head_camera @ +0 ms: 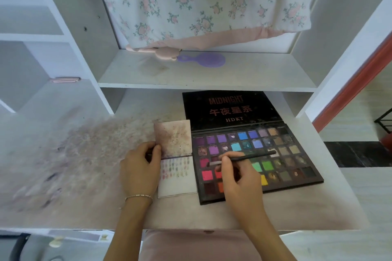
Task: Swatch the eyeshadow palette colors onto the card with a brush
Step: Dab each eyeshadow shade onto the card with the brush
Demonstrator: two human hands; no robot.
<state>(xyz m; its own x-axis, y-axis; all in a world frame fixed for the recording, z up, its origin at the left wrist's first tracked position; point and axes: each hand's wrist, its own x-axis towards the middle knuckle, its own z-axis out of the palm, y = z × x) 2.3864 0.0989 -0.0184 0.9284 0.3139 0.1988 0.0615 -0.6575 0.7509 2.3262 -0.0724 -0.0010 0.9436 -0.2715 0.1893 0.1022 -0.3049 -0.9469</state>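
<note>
An open black eyeshadow palette (282,154) with many coloured pans lies on the desk, its lid (229,108) flat behind it. To its left lies a white folded card (178,184) with rows of small colour swatches on the lower half and a stained upper flap (172,136). My left hand (139,169) pinches the card's left edge at the fold. My right hand (237,176) holds a thin black brush (250,158), its bristle tip resting over the pink and red pans at the palette's left side.
The pale desk (84,165) is smeared with powder stains to the left. A shelf above holds a purple hand mirror (203,59) and a pink item under a floral cloth (201,0). Cabinet walls rise at both sides. A pink cushion (201,246) sits at the desk's front edge.
</note>
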